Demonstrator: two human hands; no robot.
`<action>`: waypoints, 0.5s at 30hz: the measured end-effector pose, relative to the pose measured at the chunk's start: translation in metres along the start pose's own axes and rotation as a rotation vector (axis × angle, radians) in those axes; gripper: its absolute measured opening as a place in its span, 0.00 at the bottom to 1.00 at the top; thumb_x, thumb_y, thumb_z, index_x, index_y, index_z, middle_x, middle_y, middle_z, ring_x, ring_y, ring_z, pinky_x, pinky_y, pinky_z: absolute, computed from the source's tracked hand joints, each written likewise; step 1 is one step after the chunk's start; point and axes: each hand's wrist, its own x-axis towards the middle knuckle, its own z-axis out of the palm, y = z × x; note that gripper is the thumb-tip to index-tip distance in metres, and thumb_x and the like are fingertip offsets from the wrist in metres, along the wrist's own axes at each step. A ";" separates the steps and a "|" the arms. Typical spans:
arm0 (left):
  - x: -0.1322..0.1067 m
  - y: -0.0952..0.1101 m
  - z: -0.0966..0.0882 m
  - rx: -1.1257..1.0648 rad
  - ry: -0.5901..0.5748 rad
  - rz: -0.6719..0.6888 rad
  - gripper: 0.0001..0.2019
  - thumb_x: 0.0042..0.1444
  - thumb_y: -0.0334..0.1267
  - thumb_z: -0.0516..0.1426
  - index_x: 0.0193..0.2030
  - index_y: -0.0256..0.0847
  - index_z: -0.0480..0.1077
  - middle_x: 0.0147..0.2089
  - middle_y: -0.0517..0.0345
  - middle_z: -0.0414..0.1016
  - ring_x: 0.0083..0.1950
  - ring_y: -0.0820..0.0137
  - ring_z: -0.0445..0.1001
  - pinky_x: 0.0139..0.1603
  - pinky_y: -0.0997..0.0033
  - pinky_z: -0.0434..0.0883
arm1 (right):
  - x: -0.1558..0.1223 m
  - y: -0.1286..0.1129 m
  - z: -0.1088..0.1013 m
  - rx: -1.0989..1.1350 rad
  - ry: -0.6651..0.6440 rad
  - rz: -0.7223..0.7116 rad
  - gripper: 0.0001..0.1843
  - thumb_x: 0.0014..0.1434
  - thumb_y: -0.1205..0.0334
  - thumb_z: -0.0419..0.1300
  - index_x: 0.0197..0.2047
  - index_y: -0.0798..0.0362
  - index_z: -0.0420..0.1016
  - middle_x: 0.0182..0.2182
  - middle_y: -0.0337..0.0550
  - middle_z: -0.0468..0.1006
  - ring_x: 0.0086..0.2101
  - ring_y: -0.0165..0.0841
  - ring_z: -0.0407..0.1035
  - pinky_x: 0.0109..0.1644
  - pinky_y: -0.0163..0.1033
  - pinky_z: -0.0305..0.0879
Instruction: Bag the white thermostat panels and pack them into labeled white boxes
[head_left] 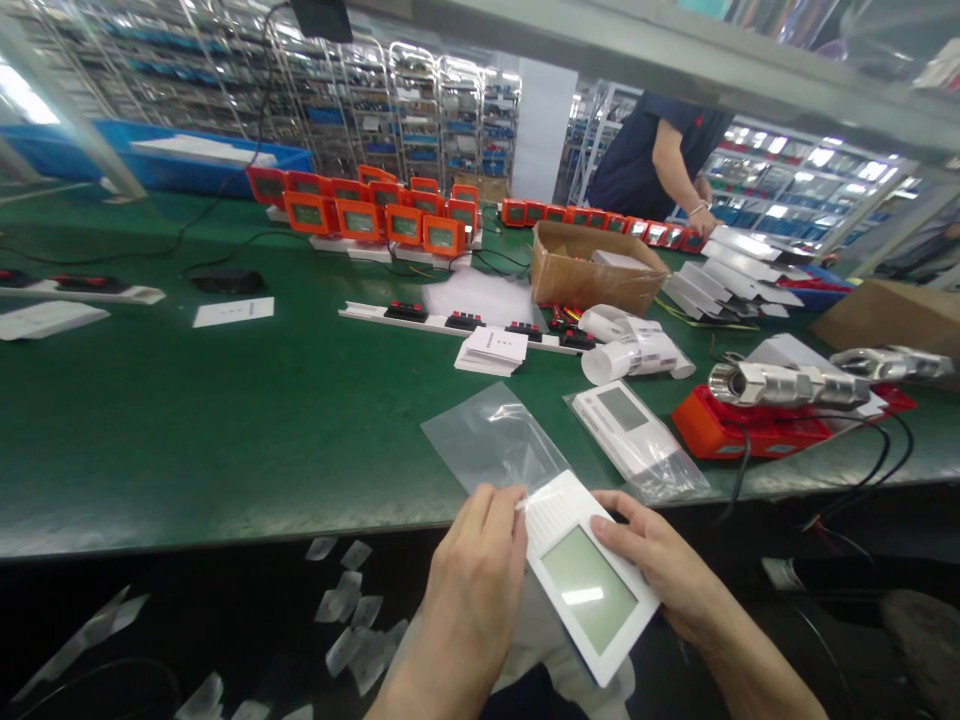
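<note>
A white device with a greenish display (592, 590) tilts over the table's front edge, its slotted end against a clear plastic bag (487, 435). My right hand (656, 555) grips the device by its right side, thumb on the front face. At the bag's mouth, my left hand (480, 560) pinches the plastic beside the device's upper left corner. The bag lies mostly flat on the green table (225, 440). Just right of it rests another white device (622, 415) inside a clear bag.
Behind the bag lie a stack of printed cards (493, 350) and a rail with black-and-red terminals (465, 320). A cardboard box (592, 270), orange-framed units (375, 215) and metal fittings (787, 385) stand further around. A co-worker (660, 155) works at the far side.
</note>
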 end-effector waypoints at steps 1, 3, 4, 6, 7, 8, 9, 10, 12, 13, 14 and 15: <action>0.002 0.002 0.002 0.036 -0.020 0.012 0.10 0.61 0.27 0.49 0.47 0.40 0.64 0.37 0.57 0.68 0.38 0.66 0.71 0.38 0.65 0.70 | 0.000 0.001 0.001 -0.001 -0.003 -0.008 0.32 0.49 0.48 0.68 0.51 0.55 0.65 0.31 0.45 0.80 0.29 0.35 0.75 0.32 0.35 0.66; 0.007 0.005 0.004 0.114 -0.078 0.023 0.10 0.60 0.26 0.50 0.47 0.38 0.64 0.37 0.55 0.69 0.39 0.63 0.71 0.39 0.62 0.71 | 0.001 0.002 0.001 0.004 -0.007 -0.024 0.31 0.49 0.48 0.67 0.50 0.55 0.65 0.31 0.44 0.80 0.30 0.35 0.75 0.32 0.35 0.66; 0.010 0.008 0.005 0.150 -0.117 0.025 0.09 0.60 0.26 0.50 0.44 0.38 0.66 0.36 0.54 0.69 0.38 0.62 0.71 0.38 0.61 0.71 | 0.002 0.003 0.002 0.008 -0.005 -0.028 0.30 0.49 0.48 0.67 0.50 0.55 0.65 0.31 0.44 0.80 0.29 0.35 0.74 0.31 0.35 0.66; 0.016 0.012 0.006 0.213 -0.189 0.042 0.06 0.59 0.26 0.51 0.36 0.39 0.67 0.34 0.54 0.68 0.36 0.61 0.70 0.36 0.59 0.72 | 0.003 0.006 0.002 0.009 0.006 -0.033 0.30 0.49 0.47 0.67 0.49 0.55 0.66 0.30 0.43 0.79 0.29 0.36 0.74 0.30 0.36 0.65; 0.018 0.014 0.005 0.230 -0.214 0.066 0.07 0.59 0.27 0.51 0.32 0.39 0.66 0.33 0.55 0.68 0.35 0.61 0.70 0.35 0.59 0.71 | 0.004 0.006 0.002 0.005 0.012 -0.039 0.30 0.49 0.47 0.68 0.49 0.55 0.66 0.30 0.43 0.79 0.28 0.36 0.74 0.30 0.36 0.65; 0.019 0.016 0.005 0.234 -0.230 0.097 0.08 0.59 0.27 0.51 0.31 0.39 0.65 0.32 0.55 0.68 0.34 0.61 0.69 0.34 0.59 0.71 | 0.004 0.007 0.002 0.005 0.018 -0.049 0.30 0.48 0.47 0.68 0.48 0.55 0.66 0.30 0.43 0.79 0.29 0.36 0.74 0.30 0.36 0.65; 0.019 0.016 0.004 0.225 -0.237 0.135 0.08 0.60 0.27 0.51 0.30 0.40 0.65 0.32 0.54 0.68 0.34 0.61 0.69 0.33 0.59 0.71 | 0.005 0.007 0.002 0.011 0.021 -0.058 0.29 0.49 0.47 0.68 0.48 0.55 0.67 0.30 0.44 0.79 0.29 0.36 0.74 0.30 0.35 0.65; 0.017 0.016 0.003 0.207 -0.235 0.173 0.08 0.60 0.28 0.50 0.31 0.40 0.65 0.32 0.54 0.68 0.33 0.61 0.69 0.32 0.59 0.71 | 0.005 0.007 0.002 0.022 0.023 -0.066 0.29 0.49 0.47 0.67 0.48 0.55 0.67 0.30 0.44 0.79 0.29 0.35 0.74 0.30 0.35 0.65; 0.011 0.011 0.001 0.151 -0.193 0.214 0.07 0.61 0.29 0.49 0.34 0.40 0.66 0.33 0.54 0.68 0.34 0.62 0.69 0.32 0.61 0.70 | 0.004 0.007 0.001 0.057 0.031 -0.069 0.29 0.49 0.48 0.67 0.48 0.56 0.67 0.31 0.45 0.80 0.29 0.35 0.74 0.31 0.35 0.65; 0.006 0.007 0.001 0.121 -0.152 0.211 0.07 0.62 0.29 0.48 0.36 0.40 0.66 0.33 0.55 0.68 0.34 0.63 0.69 0.33 0.62 0.70 | 0.004 0.006 0.001 0.076 0.039 -0.063 0.29 0.49 0.47 0.68 0.48 0.56 0.67 0.31 0.45 0.80 0.29 0.35 0.74 0.31 0.36 0.66; 0.001 0.003 0.000 0.088 -0.103 0.201 0.07 0.63 0.29 0.48 0.38 0.40 0.66 0.34 0.55 0.68 0.35 0.65 0.69 0.35 0.64 0.71 | 0.003 0.006 0.002 0.092 0.047 -0.055 0.30 0.49 0.47 0.68 0.49 0.56 0.67 0.30 0.46 0.80 0.29 0.35 0.75 0.32 0.36 0.66; -0.004 -0.002 0.000 0.053 -0.058 0.187 0.07 0.63 0.29 0.48 0.41 0.40 0.66 0.35 0.55 0.68 0.36 0.66 0.70 0.37 0.66 0.71 | 0.002 0.006 0.002 0.105 0.057 -0.048 0.30 0.48 0.47 0.68 0.49 0.56 0.67 0.30 0.46 0.80 0.29 0.36 0.75 0.32 0.37 0.67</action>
